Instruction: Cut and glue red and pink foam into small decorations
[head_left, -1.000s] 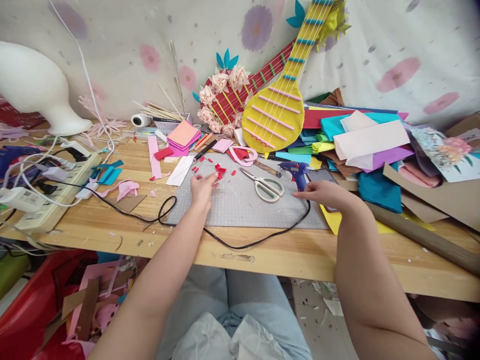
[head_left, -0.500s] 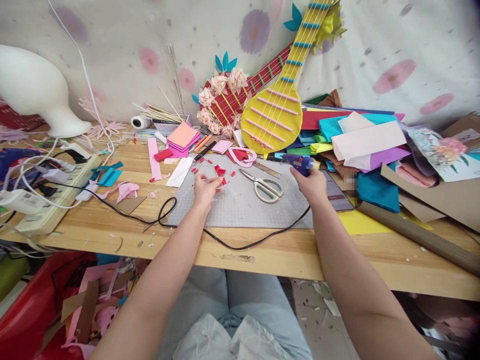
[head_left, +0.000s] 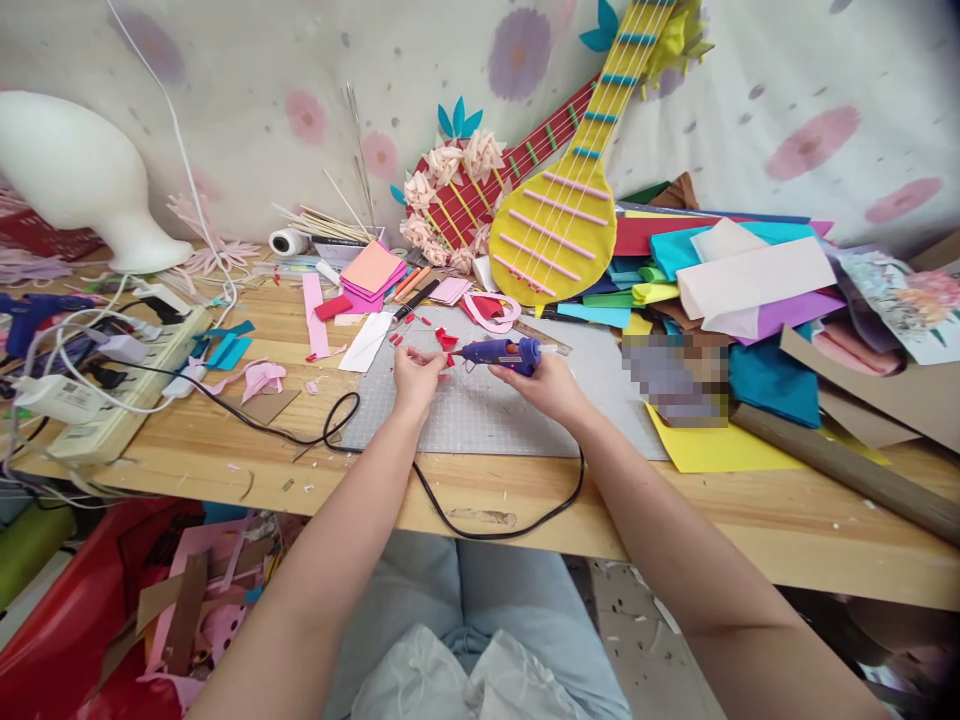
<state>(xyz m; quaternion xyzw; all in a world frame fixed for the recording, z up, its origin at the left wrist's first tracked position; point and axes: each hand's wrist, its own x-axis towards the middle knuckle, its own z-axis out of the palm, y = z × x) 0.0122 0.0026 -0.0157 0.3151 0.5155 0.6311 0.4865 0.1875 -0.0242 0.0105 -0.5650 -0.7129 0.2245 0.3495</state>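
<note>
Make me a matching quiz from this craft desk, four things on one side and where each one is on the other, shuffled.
Things:
1. glue gun
2. power strip
3. white foam head form
4. yellow paper guitar

Places:
A. far left corner of the table
B. leaning on the flowered cloth behind the cutting mat
C. in the right hand
D. left edge of the table, with plugs in it

Pairs: 1-C, 2-D, 3-A, 4-B
</note>
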